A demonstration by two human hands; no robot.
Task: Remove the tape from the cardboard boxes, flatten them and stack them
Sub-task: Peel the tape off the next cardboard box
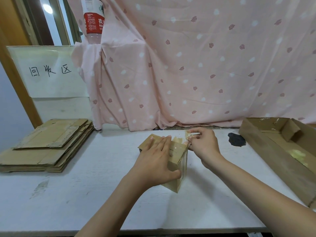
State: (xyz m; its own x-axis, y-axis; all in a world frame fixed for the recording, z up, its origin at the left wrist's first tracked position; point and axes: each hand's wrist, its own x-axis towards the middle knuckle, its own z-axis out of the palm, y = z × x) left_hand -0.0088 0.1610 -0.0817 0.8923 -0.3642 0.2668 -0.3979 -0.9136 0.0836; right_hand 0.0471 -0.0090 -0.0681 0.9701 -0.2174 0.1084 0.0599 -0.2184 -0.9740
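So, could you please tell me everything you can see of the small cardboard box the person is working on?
The small cardboard box is plain brown and stands on the white table, near its middle. Clear glossy tape runs over its top and down its right side. The left hand lies across the top with straight fingers, thumb against the near side. The right hand pinches a crumpled, partly peeled strip of the tape at the far right corner. The box is still unflattened.

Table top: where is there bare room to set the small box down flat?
Free: the white table between the flattened stack and the small box, and the near strip under the forearms. Crowded: the right, where the open tray box and a dark patch lie beside the right hand.
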